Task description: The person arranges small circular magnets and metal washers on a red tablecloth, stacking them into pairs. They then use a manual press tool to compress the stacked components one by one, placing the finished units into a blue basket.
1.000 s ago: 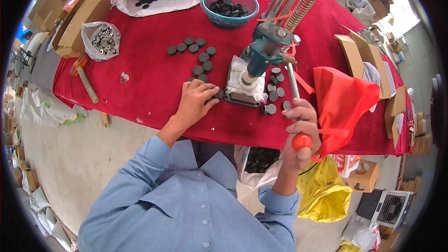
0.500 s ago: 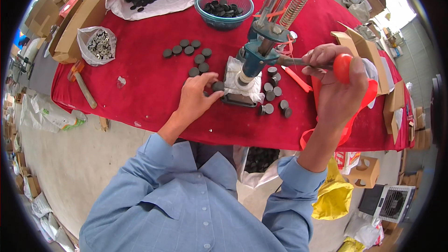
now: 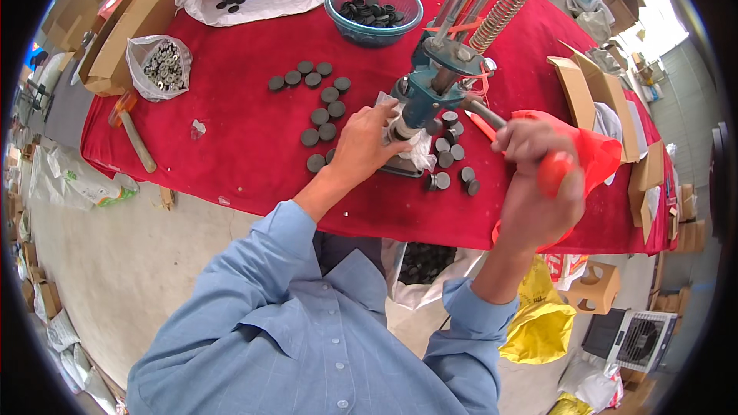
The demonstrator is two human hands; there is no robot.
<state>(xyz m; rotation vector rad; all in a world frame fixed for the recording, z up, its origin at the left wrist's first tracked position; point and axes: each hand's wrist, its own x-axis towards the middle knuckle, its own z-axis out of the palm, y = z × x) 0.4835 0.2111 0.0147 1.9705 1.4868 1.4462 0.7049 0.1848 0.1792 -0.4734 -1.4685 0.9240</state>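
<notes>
A teal hand press [image 3: 427, 92] with chrome posts and a coil spring stands on the red-covered table. My right hand [image 3: 538, 177], slightly blurred, is closed round its lever [image 3: 487, 114], which ends in a red ball knob [image 3: 555, 174]. At the foot of the press, my left hand [image 3: 361, 142] has its fingers bent in against the lower end of the ram. What lies between those fingertips is hidden. White plastic [image 3: 419, 152] wraps the press base. Round black caps [image 3: 336, 109] lie in rows to its left; more black caps [image 3: 445, 158] sit to its right.
Farther back are a teal bowl [image 3: 373, 34] and a white sack [image 3: 261, 14], both holding black caps. A bag of small metal parts [image 3: 166, 91] and a hammer [image 3: 137, 138] lie left. Red plastic [image 3: 600, 150] and open cartons [image 3: 644, 184] stand right.
My left hand has moved right, from beside the press to under its ram; the black cap at its fingertips is now out of sight. My right hand has swung the lever down toward me.
</notes>
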